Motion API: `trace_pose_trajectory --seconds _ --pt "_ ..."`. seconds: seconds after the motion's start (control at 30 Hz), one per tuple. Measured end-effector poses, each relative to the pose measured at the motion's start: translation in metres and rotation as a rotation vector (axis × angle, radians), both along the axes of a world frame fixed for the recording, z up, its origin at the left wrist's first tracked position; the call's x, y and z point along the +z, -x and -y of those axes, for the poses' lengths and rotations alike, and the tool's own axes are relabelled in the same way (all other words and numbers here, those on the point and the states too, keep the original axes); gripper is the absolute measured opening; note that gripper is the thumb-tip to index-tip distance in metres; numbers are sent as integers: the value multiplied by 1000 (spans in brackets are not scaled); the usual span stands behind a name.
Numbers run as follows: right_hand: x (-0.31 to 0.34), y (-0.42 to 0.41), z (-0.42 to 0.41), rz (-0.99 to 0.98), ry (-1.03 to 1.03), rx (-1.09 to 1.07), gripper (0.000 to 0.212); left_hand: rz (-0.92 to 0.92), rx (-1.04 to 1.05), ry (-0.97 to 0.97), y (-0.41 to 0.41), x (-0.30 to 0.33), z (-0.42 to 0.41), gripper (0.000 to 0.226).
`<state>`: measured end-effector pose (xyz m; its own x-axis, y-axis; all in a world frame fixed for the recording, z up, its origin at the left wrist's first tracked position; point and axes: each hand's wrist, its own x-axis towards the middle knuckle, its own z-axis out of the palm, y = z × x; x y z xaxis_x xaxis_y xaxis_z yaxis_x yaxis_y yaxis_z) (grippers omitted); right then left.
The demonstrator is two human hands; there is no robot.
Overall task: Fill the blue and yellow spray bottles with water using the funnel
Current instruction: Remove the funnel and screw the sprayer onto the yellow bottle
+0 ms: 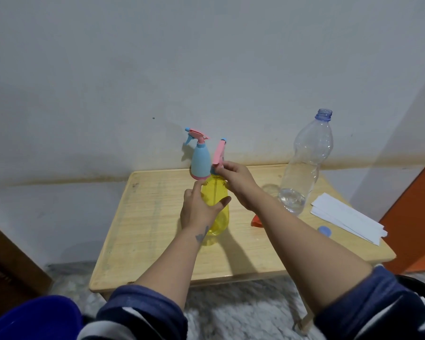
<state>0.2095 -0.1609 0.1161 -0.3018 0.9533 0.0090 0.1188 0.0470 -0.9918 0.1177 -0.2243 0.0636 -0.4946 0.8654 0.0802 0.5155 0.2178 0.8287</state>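
Observation:
The yellow spray bottle (pixel 216 217) stands in the middle of the small wooden table (pixel 147 231). My left hand (pixel 199 207) wraps around its body. My right hand (pixel 236 180) grips the pink spray head (pixel 219 153) at the bottle's neck; the head is tilted. Just behind stands the blue spray bottle (pixel 200 163), upright, with its pink and blue spray head on. An orange piece, apparently the funnel (pixel 257 221), lies on the table, mostly hidden by my right forearm.
A tall clear water bottle (pixel 304 165) without cap stands at the right, with a little water at the bottom. Its blue cap (pixel 324 231) lies near white paper sheets (pixel 346 217). A wall runs behind the table. A blue object (pixel 35 317) sits at lower left.

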Motion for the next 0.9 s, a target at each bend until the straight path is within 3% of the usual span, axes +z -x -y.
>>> trace_pose_trajectory --seconds 0.2,0.37,0.43,0.57,0.67,0.73,0.83,0.9 --pt "-4 -2 5 66 -44 -98 45 -21 23 15 -4 3 4 75" --pt "-3 1 7 185 -163 -43 25 -30 25 42 -4 1 5 79" --pt "0 -2 5 221 -175 -60 28 -28 -33 44 -1 -1 5 81" --pt "13 -14 1 165 -90 26 31 133 -258 51 12 -5 8 84" --pt "18 -20 1 110 1 139 32 279 -342 76 17 0 9 71" --pt "16 -16 3 112 -4 80 34 278 -313 63 14 1 9 70" --pt "11 -7 7 147 -48 -64 58 193 -230 26 5 0 9 73" --pt "11 -3 11 135 -31 -50 61 158 -191 30 2 0 10 75"
